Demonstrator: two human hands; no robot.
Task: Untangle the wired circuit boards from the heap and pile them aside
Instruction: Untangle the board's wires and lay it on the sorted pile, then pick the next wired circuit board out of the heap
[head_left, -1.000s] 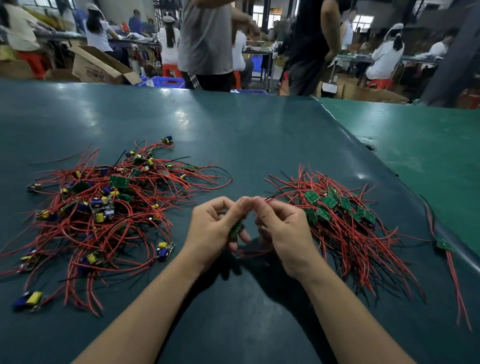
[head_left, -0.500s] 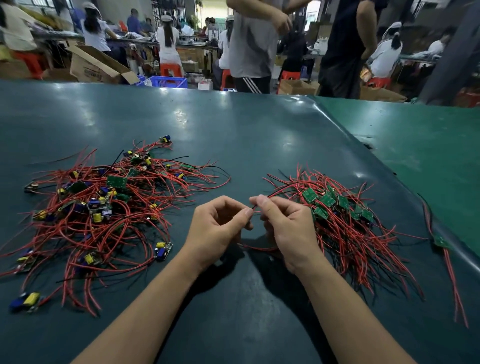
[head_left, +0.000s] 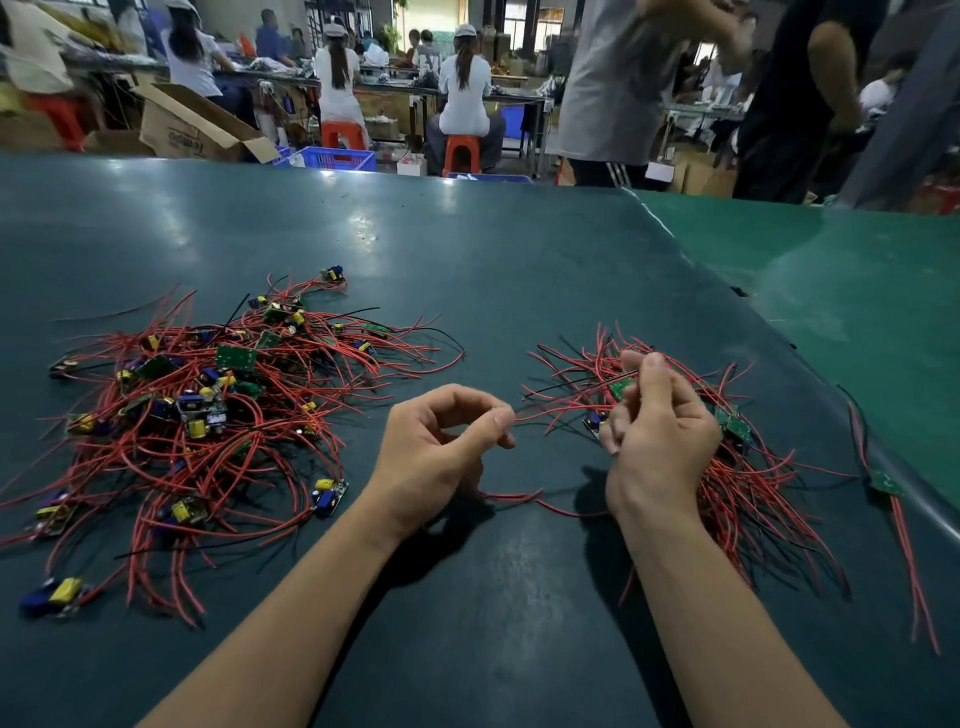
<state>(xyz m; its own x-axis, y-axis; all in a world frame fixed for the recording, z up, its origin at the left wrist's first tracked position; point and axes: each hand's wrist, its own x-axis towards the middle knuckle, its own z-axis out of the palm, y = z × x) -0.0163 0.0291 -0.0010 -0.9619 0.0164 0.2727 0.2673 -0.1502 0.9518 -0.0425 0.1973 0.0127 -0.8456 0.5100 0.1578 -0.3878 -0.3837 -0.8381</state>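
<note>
**One board on its way to the sorted pile**

The tangled heap (head_left: 208, 415) lies at the left, well apart from the sorted pile (head_left: 727, 467). The left hand (head_left: 436, 457) pinches a red wire (head_left: 540, 410) between thumb and forefinger. The right hand (head_left: 660, 441), fingers curled, holds a small green board (head_left: 621, 387) just above the pile. Judging by this, next comes letting go of the wire and laying the board down.

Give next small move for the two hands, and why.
Probably: left hand lets the red wire slip free while the right hand lowers its board onto the sorted pile. The right grip already hangs over that pile, and the wire runs taut between the hands.
</note>
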